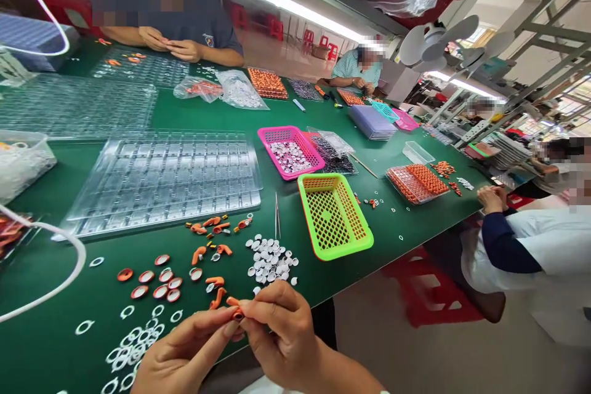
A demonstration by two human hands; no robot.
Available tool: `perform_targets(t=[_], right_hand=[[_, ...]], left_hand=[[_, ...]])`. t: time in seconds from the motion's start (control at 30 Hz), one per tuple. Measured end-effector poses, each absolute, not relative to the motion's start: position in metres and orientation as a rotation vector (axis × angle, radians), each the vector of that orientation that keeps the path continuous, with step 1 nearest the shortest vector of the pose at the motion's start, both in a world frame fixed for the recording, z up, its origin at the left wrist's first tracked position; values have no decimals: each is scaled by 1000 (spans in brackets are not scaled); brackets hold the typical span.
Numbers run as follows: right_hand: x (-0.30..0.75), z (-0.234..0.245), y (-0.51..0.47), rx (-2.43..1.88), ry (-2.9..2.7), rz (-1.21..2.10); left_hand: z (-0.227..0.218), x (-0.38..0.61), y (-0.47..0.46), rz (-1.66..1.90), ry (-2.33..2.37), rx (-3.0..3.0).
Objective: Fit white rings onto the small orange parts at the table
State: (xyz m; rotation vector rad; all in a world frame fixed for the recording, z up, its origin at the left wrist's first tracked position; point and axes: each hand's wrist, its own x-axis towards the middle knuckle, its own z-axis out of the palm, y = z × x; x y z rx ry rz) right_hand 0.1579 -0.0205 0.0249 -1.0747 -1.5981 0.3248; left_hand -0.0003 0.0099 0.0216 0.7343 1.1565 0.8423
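Note:
My left hand (184, 348) and my right hand (281, 332) meet at the table's near edge, both pinching one small orange part (237, 314) between their fingertips. Just beyond them lie loose orange parts (215, 249), a heap of small white discs (270, 260), orange caps with white centres (159, 277) and several white rings (133, 341) on the green table (415, 228). A clear plastic tray with many pockets (166, 178) lies behind these parts. Thin tweezers (277, 215) rest beside the tray.
An empty green basket (333, 214) and a pink basket of white parts (290, 151) stand to the right. A white cable (60, 283) curves at the left. One person sits across the table, another at the right edge, and others farther back.

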Motion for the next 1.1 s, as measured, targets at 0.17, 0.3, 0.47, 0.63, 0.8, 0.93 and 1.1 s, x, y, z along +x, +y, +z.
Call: perform_targets(t=[0.17, 0.3, 0.47, 0.63, 0.8, 0.93, 1.1], right_hand=[[168, 35, -24, -1063, -1737, 442], [170, 37, -26, -1048, -1728, 512], [162, 24, -31, -1015, -1510, 736], [162, 14, -31, -960, -1359, 929], [169, 18, -29, -1005, -1474, 800], [171, 19, -32, -1030, -1496, 792], [168, 21, -33, -1036, -1539, 716]], left_hand=[[29, 1, 9, 899, 1048, 918], [30, 11, 6, 1036, 886, 797], [21, 18, -1, 1061, 680, 561], [13, 18, -3, 1030, 671, 523], [16, 15, -1, 1036, 733, 625], [21, 14, -1, 1043, 740, 672], [23, 14, -2, 1055, 717, 695]])
